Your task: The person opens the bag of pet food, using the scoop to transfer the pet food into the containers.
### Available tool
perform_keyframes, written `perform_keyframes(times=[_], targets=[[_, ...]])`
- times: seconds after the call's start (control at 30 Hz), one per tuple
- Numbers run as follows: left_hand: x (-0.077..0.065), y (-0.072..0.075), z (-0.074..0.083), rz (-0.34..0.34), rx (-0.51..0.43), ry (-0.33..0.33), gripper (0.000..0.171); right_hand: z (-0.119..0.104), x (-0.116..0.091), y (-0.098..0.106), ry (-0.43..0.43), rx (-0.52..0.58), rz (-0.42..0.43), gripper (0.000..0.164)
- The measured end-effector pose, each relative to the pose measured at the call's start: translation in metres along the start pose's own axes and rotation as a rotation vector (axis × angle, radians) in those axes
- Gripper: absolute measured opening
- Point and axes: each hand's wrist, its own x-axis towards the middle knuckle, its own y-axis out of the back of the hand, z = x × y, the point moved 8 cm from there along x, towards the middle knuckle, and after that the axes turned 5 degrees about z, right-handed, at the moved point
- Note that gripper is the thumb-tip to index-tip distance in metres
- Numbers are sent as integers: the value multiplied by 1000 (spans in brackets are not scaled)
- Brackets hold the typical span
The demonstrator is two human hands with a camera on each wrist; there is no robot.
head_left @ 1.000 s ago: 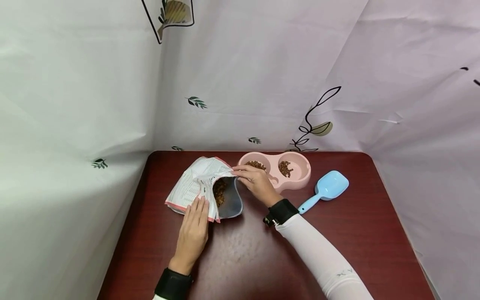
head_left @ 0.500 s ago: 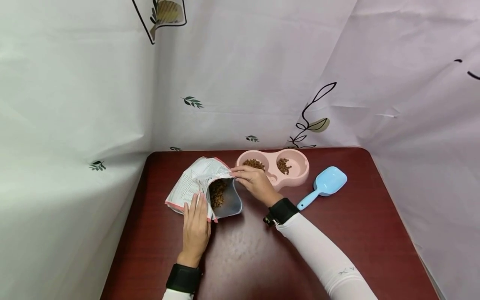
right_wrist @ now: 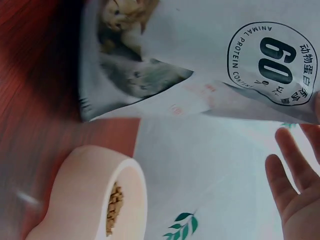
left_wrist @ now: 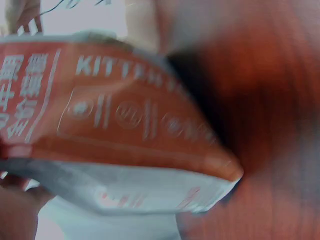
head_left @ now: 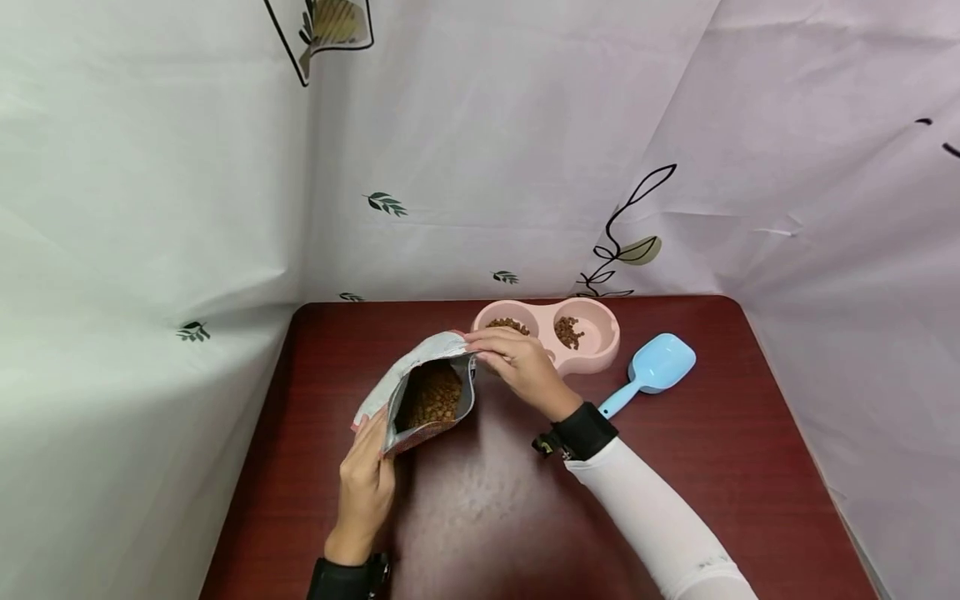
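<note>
A bag of kitten food (head_left: 395, 381) stands tilted on the left part of the table, its open mouth turned toward the head camera. Brown kibble (head_left: 437, 397) shows inside. My left hand (head_left: 362, 492) grips the near left corner of the mouth. At the far right corner, my right hand (head_left: 527, 372) pinches the rim between thumb and fingers. The left wrist view is blurred and shows the bag's orange side panel (left_wrist: 125, 112) with the word KITTEN. In the right wrist view, the white front (right_wrist: 210, 55) carries cat pictures, and two fingers (right_wrist: 287, 175) stretch away from the bag.
Behind my right hand sits a pink double pet bowl (head_left: 550, 315), with kibble in both of its cups. A light blue scoop (head_left: 663, 364) lies to the right of it. A pale patterned cloth (head_left: 480, 150) hangs behind the dark red table (head_left: 720, 467).
The bag has come up from lying flatter, and its mouth has turned toward the camera and widened. My left hand has gone from flat on the bag to gripping its edge.
</note>
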Motion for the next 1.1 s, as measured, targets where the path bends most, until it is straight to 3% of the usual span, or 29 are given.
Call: perform_keyframes(times=[0.2, 0.43, 0.6, 0.8, 1.0, 1.1], targets=[[8, 9, -5, -51, -152, 133, 23, -7, -1, 9, -76, 61, 15, 19], [16, 6, -20, -114, -194, 291, 21, -5, -13, 20, -224, 165, 32, 17], [21, -4, -31, -141, -251, 433, 16, -7, -21, 33, -212, 122, 42, 17], [29, -26, -44, -203, -323, 572, 15, -6, -29, 55, -181, 33, 111, 18], [41, -58, -54, -302, -395, 697, 24, 0, -36, 77, -253, -74, 156, 12], [46, -72, -57, -325, -419, 727, 24, 5, -38, 85, -301, -108, 167, 12]])
